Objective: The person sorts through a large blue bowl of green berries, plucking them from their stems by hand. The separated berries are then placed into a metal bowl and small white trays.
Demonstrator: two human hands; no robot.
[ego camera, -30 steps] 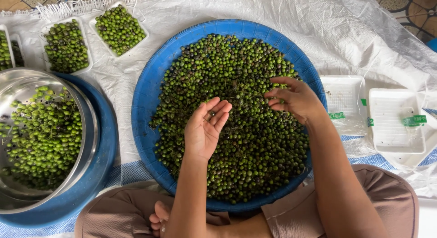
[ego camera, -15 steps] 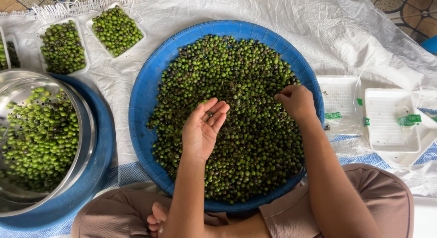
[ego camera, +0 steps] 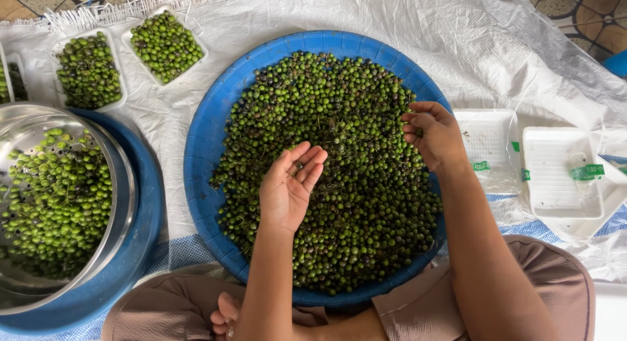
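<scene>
White woven sheeting (ego camera: pixel 366 21) spread on a tiled floor carries everything, and at its centre sits a round blue tray (ego camera: pixel 202 152) heaped with small green and dark berries (ego camera: pixel 353 204). Over the middle of that heap the left hand (ego camera: pixel 287 187) is held palm up and cupped, fingers (ego camera: pixel 312 159) loosely open, with what looks like a single dark berry resting near the fingertips. At about 2 o'clock on the tray the right hand (ego camera: pixel 434 135) hovers over the berries with its fingers curled together in a pinch, apparently nipping one berry, though the grasp itself is too small to confirm. By the look of it, the step in hand is sorting: picking berries from the heap into the waiting palm. At 9 o'clock a steel bowl (ego camera: pixel 124 184) of brighter green berries rests in a blue basin (ego camera: pixel 147 249); at 11 o'clock stand two white trays of green berries (ego camera: pixel 88 70); at 3 o'clock lie empty white trays (ego camera: pixel 562 178). Brown cloth over the person's knees (ego camera: pixel 163 308) shows at 6 o'clock.
</scene>
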